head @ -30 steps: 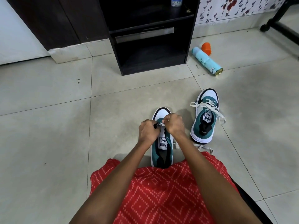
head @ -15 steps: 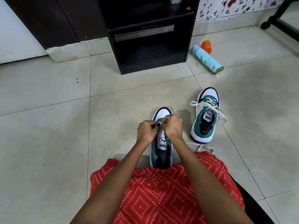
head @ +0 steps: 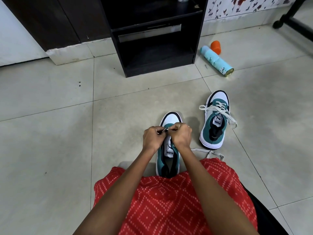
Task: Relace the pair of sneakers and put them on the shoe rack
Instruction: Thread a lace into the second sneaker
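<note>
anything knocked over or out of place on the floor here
Yes: a light blue aerosol can lies on its side on the floor right of the black shoe rack, its orange cap off beside it. A loose lace trails beside the near sneaker.

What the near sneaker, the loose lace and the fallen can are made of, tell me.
Near sneaker: teal upper matt, likely suede or fabric; white toe smoother, maybe leather. Loose lace: flat woven textile. Fallen can: probably metal, glossy printed wall, brassy rim.

Garment: red cloth across the lap, printed with white dotted diamonds and lines.
Right edge of the red cloth: black fabric showing beneath.
Forearms: bare, unsleeved.
</note>
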